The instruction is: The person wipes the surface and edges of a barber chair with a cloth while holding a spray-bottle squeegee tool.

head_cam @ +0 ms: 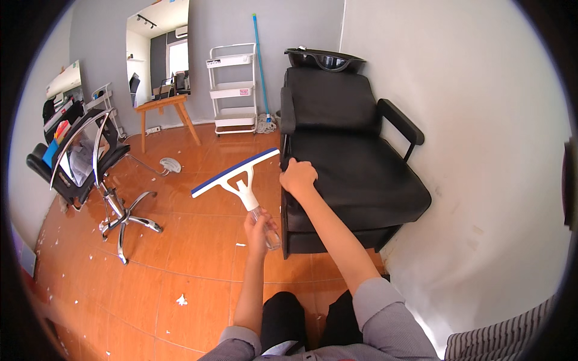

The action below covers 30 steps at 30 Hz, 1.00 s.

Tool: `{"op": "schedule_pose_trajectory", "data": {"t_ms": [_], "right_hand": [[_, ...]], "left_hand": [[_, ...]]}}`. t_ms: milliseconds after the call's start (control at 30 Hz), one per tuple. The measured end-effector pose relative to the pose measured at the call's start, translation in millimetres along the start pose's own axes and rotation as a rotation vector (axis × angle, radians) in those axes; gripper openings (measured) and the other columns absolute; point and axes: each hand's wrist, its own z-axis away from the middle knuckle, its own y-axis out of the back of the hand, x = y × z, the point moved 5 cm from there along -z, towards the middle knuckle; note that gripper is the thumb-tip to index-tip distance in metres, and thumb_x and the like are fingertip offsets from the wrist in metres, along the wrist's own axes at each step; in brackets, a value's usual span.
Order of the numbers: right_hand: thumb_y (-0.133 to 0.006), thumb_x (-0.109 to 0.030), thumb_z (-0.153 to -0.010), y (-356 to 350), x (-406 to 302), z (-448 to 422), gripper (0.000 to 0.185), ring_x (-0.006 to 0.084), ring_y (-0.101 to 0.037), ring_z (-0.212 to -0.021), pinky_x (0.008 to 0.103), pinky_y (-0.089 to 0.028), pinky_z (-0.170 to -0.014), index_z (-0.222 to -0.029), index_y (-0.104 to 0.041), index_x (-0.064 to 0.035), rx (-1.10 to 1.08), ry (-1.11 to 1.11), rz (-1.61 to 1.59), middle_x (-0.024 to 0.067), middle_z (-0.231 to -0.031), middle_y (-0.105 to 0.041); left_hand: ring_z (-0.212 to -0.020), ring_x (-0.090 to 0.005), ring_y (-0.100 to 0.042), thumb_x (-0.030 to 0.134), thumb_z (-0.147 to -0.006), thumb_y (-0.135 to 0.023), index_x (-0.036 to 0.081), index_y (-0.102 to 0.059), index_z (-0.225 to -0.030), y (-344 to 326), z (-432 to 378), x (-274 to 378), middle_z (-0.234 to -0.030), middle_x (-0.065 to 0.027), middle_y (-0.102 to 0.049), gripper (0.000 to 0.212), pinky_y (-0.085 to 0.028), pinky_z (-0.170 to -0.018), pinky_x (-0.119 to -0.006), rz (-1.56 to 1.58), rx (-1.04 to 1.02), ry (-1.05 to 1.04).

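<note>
My left hand (258,230) grips the clear bottle handle (269,237) of a white squeegee (239,178) with a blue edge strip. The squeegee is held above the tiled floor, its head tilted up to the right, left of the black shampoo chair (343,158). My right hand (299,177) is curled at the left edge of the chair's seat, below its left armrest (288,110). Whether its fingers hold the chair or something else is hidden.
A black wash basin (325,59) tops the chair, beside a white wall (474,135). Behind stand a white trolley (232,90), a blue-handled mop (262,67) and a mirror (156,54) on a wooden stand. A swivel chair (90,153) holds several items. White scraps (181,300) litter the floor.
</note>
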Motion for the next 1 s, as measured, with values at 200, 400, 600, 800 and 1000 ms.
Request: {"op": "schedule_pose_trajectory", "data": {"t_ms": [200,400,600,800,1000], "right_hand": [[-0.06,-0.031,-0.079,-3,-10,-20,0.041,0.039,-0.059,-0.095,0.0504,-0.05,-0.075,-0.111,-0.058,-0.0063,0.061,-0.077,0.006,0.0245,-0.106,-0.056],[-0.064,-0.036,-0.076,4,-12,12,0.038,0.0336,-0.058,-0.085,0.0439,-0.05,-0.065,-0.102,-0.059,-0.009,0.353,-0.064,0.109,0.0155,-0.091,-0.054],[-0.068,-0.035,-0.071,28,-20,84,0.043,0.0266,-0.054,-0.081,0.0366,-0.044,-0.06,-0.108,-0.058,-0.0141,0.593,0.012,0.014,0.0103,-0.088,-0.049],[-0.073,-0.036,-0.065,-7,18,137,0.06,0.0279,-0.049,-0.082,0.0394,-0.04,-0.063,-0.121,-0.056,-0.0247,0.883,0.19,-0.107,0.0092,-0.091,-0.047],[-0.067,-0.027,-0.071,8,122,146,0.043,0.0336,-0.051,-0.081,0.0432,-0.043,-0.064,-0.111,-0.061,-0.0119,1.008,0.016,-0.172,0.0158,-0.091,-0.047]], "left_hand": [[-0.057,-0.0147,-0.051,0.006,-0.081,-0.051,0.004,-0.047,-0.093,9,7,2,-0.072,-0.0054,-0.05,0.013,-0.047,-0.052,-0.028,-0.03,0.006,-0.011],[-0.057,-0.0154,-0.052,0.006,-0.08,-0.051,0.003,-0.048,-0.092,9,14,3,-0.071,-0.0062,-0.05,0.013,-0.047,-0.053,-0.028,-0.033,-0.029,-0.003],[-0.057,-0.0157,-0.054,0.004,-0.082,-0.05,0.002,-0.048,-0.093,21,29,-5,-0.072,-0.0071,-0.053,0.012,-0.046,-0.052,-0.028,-0.001,-0.039,0.019],[-0.057,-0.0155,-0.052,0.003,-0.081,-0.051,0.003,-0.047,-0.094,12,45,-8,-0.071,-0.0061,-0.051,0.013,-0.046,-0.053,-0.028,0.081,-0.057,0.049],[-0.058,-0.0149,-0.052,0.004,-0.082,-0.051,0.003,-0.047,-0.093,23,51,3,-0.071,-0.006,-0.05,0.012,-0.047,-0.054,-0.028,0.054,-0.071,0.058]]}}
